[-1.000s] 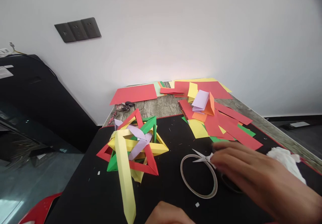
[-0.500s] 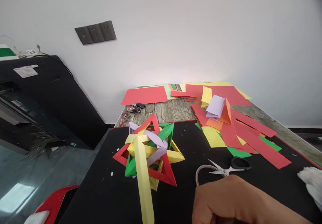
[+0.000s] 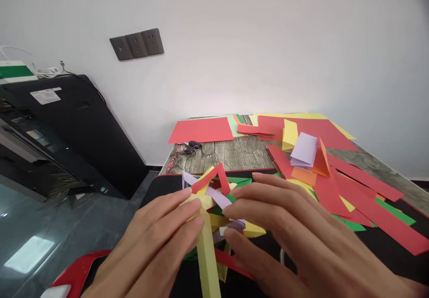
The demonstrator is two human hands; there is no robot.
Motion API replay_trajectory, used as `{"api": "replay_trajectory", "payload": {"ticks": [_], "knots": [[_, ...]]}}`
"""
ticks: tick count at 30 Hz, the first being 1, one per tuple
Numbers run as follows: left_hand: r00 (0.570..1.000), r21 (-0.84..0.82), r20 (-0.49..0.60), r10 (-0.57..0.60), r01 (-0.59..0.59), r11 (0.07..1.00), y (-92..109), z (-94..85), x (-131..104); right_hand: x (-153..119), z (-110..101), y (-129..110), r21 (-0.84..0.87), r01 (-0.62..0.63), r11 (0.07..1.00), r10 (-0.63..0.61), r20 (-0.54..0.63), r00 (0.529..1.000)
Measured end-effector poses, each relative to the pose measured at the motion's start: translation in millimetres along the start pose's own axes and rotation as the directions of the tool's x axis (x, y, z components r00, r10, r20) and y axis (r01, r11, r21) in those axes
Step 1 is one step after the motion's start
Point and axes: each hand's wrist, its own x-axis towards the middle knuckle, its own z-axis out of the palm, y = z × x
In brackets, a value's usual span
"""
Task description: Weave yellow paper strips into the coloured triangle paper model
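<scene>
The paper model, a woven star of folded red, green, yellow and lilac strips, stands on the black mat. A pale yellow folded strip hangs from it toward me. My left hand lies against the model's left side, fingers stretched, fingertips at the pale strip's upper end. My right hand reaches in from the right with fingers spread, their tips at the lilac and green strips. Neither hand is visibly closed round anything. My hands cover much of the model. The scissors are hidden behind my right hand.
Loose red paper strips and a folded lilac paper lie at the right. A red sheet and keys are at the back left. A black cabinet stands left of the table, below wall sockets.
My left hand has come into view and onto the model. My right hand has opened and moved up to the model's right side. The view has shifted slightly.
</scene>
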Motion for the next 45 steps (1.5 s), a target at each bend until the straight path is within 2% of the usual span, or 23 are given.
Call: {"api": "replay_trajectory", "payload": {"ticks": [5, 8, 11, 16, 18, 22, 28, 32, 38, 40, 45], "knots": [[0.998, -0.010, 0.046, 0.033, -0.033, 0.999, -6, 8.3, 4, -2, 13, -1, -0.064, 0.015, 0.998, -0.009, 0.093, 0.996], [0.997, 0.008, 0.032, 0.076, -0.077, 0.997, -10, 9.2, 0, -1, 16, 2, -0.108, 0.091, 0.990, -0.075, 0.137, 0.988], [0.991, 0.083, 0.116, 0.065, -0.074, 0.994, -13, 7.2, -2, -1, 18, 7, -0.130, 0.161, 0.978, -0.136, 0.184, 0.974], [0.981, 0.241, 0.161, 0.104, -0.141, 0.960, -15, 8.4, -6, -4, 19, 8, -0.121, 0.088, 0.989, -0.068, 0.158, 0.985], [0.985, 0.200, 0.155, 0.069, -0.100, 0.975, -15, 9.6, -8, -5, 21, 8, -0.099, 0.070, 0.993, -0.056, 0.137, 0.989], [0.983, -0.019, 0.182, -0.023, 0.027, 0.999, -15, 9.8, -7, -4, 25, 7, -0.078, 0.065, 0.995, -0.056, 0.113, 0.992], [0.979, -0.051, 0.203, -0.027, 0.038, 0.998, -18, 10.9, -6, -6, 22, 9, -0.104, 0.089, 0.991, -0.072, 0.157, 0.985], [0.979, 0.044, 0.204, 0.027, -0.037, 0.998, -22, 16.4, -11, -9, 22, 11, -0.096, 0.080, 0.992, -0.061, 0.187, 0.980], [0.936, 0.179, 0.329, 0.127, -0.194, 0.965, -14, 11.4, -9, -13, 30, 11, -0.012, 0.021, 1.000, -0.019, 0.164, 0.986], [0.941, 0.149, 0.314, 0.129, -0.183, 0.972, -11, 8.5, -5, -15, 32, 11, 0.011, 0.008, 1.000, -0.010, 0.171, 0.985], [0.978, 0.050, 0.205, 0.035, -0.046, 0.998, -12, 7.5, 2, -17, 32, 12, 0.044, -0.034, 0.998, 0.025, 0.176, 0.984]]}}
